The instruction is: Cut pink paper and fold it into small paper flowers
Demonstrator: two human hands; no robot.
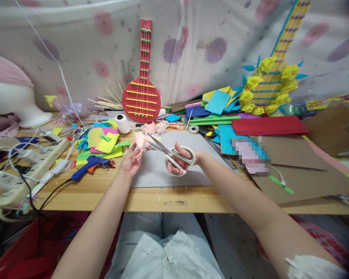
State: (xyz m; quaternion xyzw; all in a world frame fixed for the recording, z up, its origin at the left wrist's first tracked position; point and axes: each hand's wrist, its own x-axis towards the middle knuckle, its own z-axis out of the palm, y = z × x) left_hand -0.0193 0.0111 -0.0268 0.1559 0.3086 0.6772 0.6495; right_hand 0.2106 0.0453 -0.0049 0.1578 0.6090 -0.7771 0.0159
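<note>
Pinched in the fingers of my left hand [130,159] is a piece of pale pink crepe paper [140,142]. My right hand [178,159] has its thumb and fingers through the white-and-grey handles of a pair of scissors [162,147]. The blades are parted and point left, with their tips at the pink paper; whether they touch it I cannot tell. Both hands are above a grey cutting mat [151,176]. Just beyond the paper lie pink paper flowers [153,128].
A blue glue gun [91,166] and a power strip [26,174] with cables lie left. Coloured paper scraps [103,141] and a thread spool [122,124] sit behind. A red paper lute [141,99] leans at the back. Brown cardboard [302,155] is on the right.
</note>
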